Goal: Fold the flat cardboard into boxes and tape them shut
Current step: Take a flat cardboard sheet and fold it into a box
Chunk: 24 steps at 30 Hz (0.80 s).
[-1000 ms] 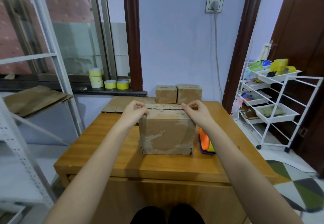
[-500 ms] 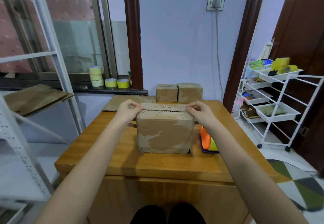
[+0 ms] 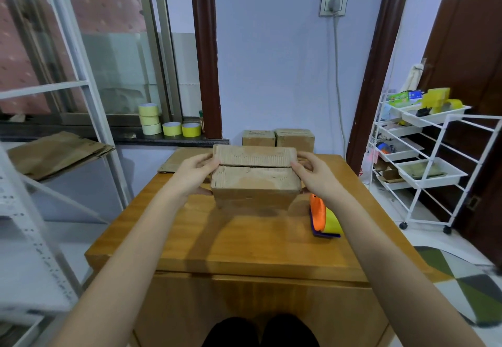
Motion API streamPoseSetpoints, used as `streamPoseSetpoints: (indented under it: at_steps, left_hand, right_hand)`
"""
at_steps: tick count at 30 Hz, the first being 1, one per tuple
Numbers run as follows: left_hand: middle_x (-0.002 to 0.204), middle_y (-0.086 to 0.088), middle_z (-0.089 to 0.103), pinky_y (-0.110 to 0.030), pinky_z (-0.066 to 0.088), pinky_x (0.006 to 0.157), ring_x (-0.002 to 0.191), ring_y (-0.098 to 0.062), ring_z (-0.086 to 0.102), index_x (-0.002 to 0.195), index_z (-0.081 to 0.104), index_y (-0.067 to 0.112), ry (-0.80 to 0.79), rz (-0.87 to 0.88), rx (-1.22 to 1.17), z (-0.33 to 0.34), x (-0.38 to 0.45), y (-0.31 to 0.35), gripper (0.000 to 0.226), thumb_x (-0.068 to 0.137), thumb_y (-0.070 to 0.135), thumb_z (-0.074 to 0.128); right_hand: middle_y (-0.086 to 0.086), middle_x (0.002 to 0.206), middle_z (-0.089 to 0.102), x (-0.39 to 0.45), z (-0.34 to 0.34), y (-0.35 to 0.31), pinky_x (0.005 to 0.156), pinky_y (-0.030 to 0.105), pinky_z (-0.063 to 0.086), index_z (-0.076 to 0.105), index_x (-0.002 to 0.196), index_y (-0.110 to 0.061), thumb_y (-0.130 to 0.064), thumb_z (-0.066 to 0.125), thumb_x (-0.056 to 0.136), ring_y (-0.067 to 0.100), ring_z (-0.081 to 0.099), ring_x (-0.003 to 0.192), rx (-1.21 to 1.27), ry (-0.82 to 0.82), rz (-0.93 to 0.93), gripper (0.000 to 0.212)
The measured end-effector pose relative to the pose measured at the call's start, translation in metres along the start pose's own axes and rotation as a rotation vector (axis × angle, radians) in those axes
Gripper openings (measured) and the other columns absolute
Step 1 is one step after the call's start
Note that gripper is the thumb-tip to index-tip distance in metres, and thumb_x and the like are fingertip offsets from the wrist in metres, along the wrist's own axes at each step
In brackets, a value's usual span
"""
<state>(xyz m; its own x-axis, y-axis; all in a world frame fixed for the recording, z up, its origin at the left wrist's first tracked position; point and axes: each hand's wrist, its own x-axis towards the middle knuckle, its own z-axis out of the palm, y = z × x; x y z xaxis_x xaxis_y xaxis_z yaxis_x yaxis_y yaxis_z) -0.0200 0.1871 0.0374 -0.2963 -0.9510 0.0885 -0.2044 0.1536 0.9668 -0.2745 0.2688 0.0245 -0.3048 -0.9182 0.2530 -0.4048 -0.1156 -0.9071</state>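
Note:
A brown cardboard box [image 3: 254,180] is tilted toward me above the wooden table [image 3: 244,240], its two top flaps closed with a seam across the middle. My left hand [image 3: 194,174] grips the box's left end, thumb on top and fingers round the side. My right hand [image 3: 312,176] grips the right end the same way. An orange, yellow and purple tape dispenser [image 3: 323,217] lies on the table just right of the box. Two finished boxes [image 3: 278,137] stand at the table's far edge. Flat cardboard [image 3: 180,160] lies at the back left.
Tape rolls [image 3: 168,125] sit on the window ledge. More flat cardboard [image 3: 57,152] lies on a white metal shelf at the left. A white wheeled trolley [image 3: 423,161] with trays stands at the right. A cable hangs from a wall socket [image 3: 334,0].
The box has been lifted and tipped toward me, so its top flaps now face the camera. Both hands moved from the top flap edges to the box's two ends.

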Motion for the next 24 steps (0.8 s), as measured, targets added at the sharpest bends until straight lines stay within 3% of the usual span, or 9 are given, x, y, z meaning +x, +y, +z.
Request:
streamPoseSetpoints:
  at_steps: [3, 6, 8, 9, 13, 15, 18, 22, 24]
  left_hand:
    - [0.124, 0.005, 0.057, -0.018, 0.055, 0.065, 0.101, -0.007, 0.06, 0.145, 0.036, 0.022, 0.028, 0.127, -0.013, 0.011, -0.01, -0.018, 0.049, 0.098, 0.025, 0.051]
    - [0.143, 0.0, 0.045, -0.034, 0.049, 0.097, 0.128, -0.016, 0.047, 0.148, 0.03, 0.022, 0.023, 0.145, 0.008, 0.019, -0.022, -0.057, 0.052, 0.099, 0.022, 0.047]
    - [0.147, 0.001, 0.042, -0.04, 0.04, 0.108, 0.134, -0.016, 0.041, 0.149, 0.029, 0.022, 0.026, 0.149, 0.032, 0.022, -0.03, -0.08, 0.053, 0.099, 0.02, 0.046]
    - [0.147, 0.001, 0.041, -0.038, 0.039, 0.108, 0.134, -0.015, 0.04, 0.149, 0.028, 0.021, 0.032, 0.149, 0.036, 0.024, -0.034, -0.088, 0.053, 0.099, 0.018, 0.046]
    - [0.147, -0.004, 0.041, -0.031, 0.038, 0.107, 0.135, -0.018, 0.039, 0.149, 0.027, 0.015, 0.017, 0.161, 0.062, 0.031, -0.044, -0.111, 0.056, 0.097, 0.012, 0.048]
    - [0.146, -0.005, 0.043, -0.031, 0.039, 0.107, 0.135, -0.02, 0.04, 0.148, 0.028, 0.014, 0.027, 0.164, 0.093, 0.032, -0.045, -0.119, 0.056, 0.097, 0.011, 0.049]
    - [0.144, 0.002, 0.043, -0.036, 0.039, 0.108, 0.131, -0.015, 0.042, 0.149, 0.028, 0.019, 0.051, 0.174, 0.19, 0.034, -0.046, -0.121, 0.055, 0.098, 0.015, 0.049]
    - [0.137, 0.011, 0.04, -0.028, 0.036, 0.106, 0.129, -0.009, 0.039, 0.149, 0.026, 0.019, -0.008, 0.183, 0.242, 0.03, -0.045, -0.116, 0.056, 0.098, 0.016, 0.05]
    - [0.141, 0.006, 0.041, -0.028, 0.035, 0.107, 0.131, -0.012, 0.039, 0.148, 0.029, 0.016, -0.064, 0.173, 0.22, 0.025, -0.042, -0.112, 0.058, 0.095, 0.015, 0.055]
  right_hand:
    - [0.0, 0.125, 0.053, -0.011, 0.014, 0.013, 0.074, 0.008, 0.048, 0.043, 0.136, -0.007, -0.014, 0.048, 0.1, 0.003, 0.053, 0.109, 0.025, 0.084, -0.139, 0.037]
    - [0.002, 0.133, 0.051, -0.03, 0.033, 0.043, 0.088, 0.011, 0.047, 0.042, 0.137, -0.006, -0.007, 0.047, 0.098, 0.006, 0.052, 0.116, 0.032, 0.099, -0.179, 0.039]
    - [0.001, 0.136, 0.049, -0.041, 0.044, 0.063, 0.099, 0.021, 0.045, 0.041, 0.137, -0.011, -0.007, 0.048, 0.098, 0.011, 0.05, 0.123, 0.038, 0.093, -0.154, 0.041]
    - [-0.001, 0.136, 0.048, -0.044, 0.048, 0.071, 0.101, 0.021, 0.044, 0.041, 0.137, -0.012, -0.005, 0.049, 0.097, 0.013, 0.049, 0.125, 0.058, 0.098, -0.135, 0.041]
    - [-0.005, 0.127, 0.048, -0.055, 0.059, 0.086, 0.093, 0.002, 0.036, 0.041, 0.135, -0.008, 0.004, 0.047, 0.095, 0.016, 0.045, 0.127, 0.057, 0.143, -0.092, 0.043]
    - [-0.007, 0.126, 0.049, -0.059, 0.06, 0.091, 0.096, 0.008, 0.038, 0.041, 0.136, -0.008, 0.003, 0.047, 0.095, 0.015, 0.047, 0.126, 0.046, 0.128, -0.058, 0.042]
    - [0.003, 0.133, 0.051, -0.061, 0.061, 0.098, 0.107, 0.03, 0.039, 0.042, 0.136, -0.006, -0.004, 0.048, 0.097, 0.02, 0.047, 0.127, 0.014, 0.117, 0.005, 0.04]
    - [0.003, 0.127, 0.054, -0.057, 0.052, 0.087, 0.106, 0.034, 0.041, 0.046, 0.135, -0.006, -0.016, 0.052, 0.097, 0.017, 0.049, 0.121, 0.081, 0.096, 0.142, 0.039]
    - [0.001, 0.123, 0.056, -0.049, 0.048, 0.077, 0.105, 0.04, 0.042, 0.047, 0.134, -0.011, -0.036, 0.049, 0.095, 0.019, 0.051, 0.118, 0.15, 0.068, 0.245, 0.046]
